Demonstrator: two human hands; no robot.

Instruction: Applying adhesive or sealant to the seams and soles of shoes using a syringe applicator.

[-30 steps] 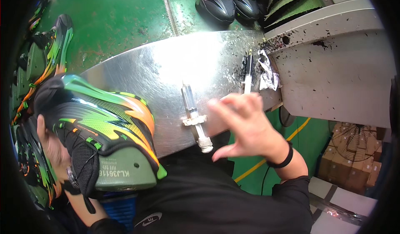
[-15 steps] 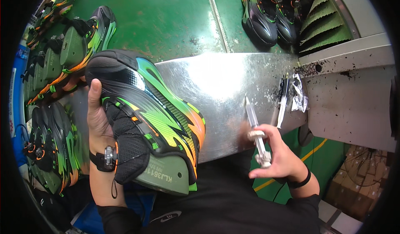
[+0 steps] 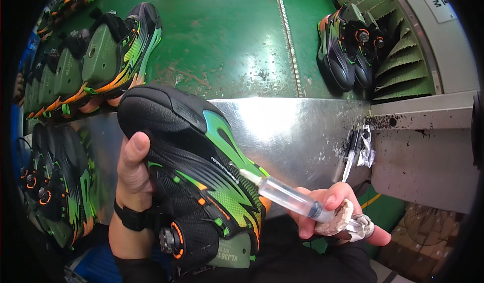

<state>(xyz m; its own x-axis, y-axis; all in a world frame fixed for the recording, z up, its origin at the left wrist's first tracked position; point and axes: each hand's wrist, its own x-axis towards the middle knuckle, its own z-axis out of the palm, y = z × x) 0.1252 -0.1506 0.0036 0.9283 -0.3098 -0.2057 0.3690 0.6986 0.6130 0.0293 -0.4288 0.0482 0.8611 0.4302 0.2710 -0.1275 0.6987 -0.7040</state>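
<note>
My left hand (image 3: 135, 162) is closed round a black sneaker (image 3: 196, 152) with green and orange panels, its thumb against the upper. A green last (image 3: 234, 253) fills the opening, and a lacing dial (image 3: 169, 240) sits on the tongue. My right hand (image 3: 343, 197) grips a clear plastic syringe (image 3: 290, 195), with grubby whitish wrapping (image 3: 335, 220) round its flange and plunger end. The syringe's pale tip reaches over the side of the sneaker near the midsole edge; whether it touches, I cannot tell. The barrel looks mostly clear, with a dark plunger seal.
A scratched metal plate (image 3: 297, 132) borders a green belt (image 3: 222, 41). A second syringe (image 3: 349, 157) and crumpled foil (image 3: 366, 149) lie at its right end. Lasted sneakers (image 3: 121, 56) line the left; another pair (image 3: 335, 56) stands by the green strip curtain (image 3: 408, 61).
My right hand has raised the syringe off the metal plate's area and swung its tip left to the sneaker. The sneaker has shifted slightly right and down in view as the whole view moved.
</note>
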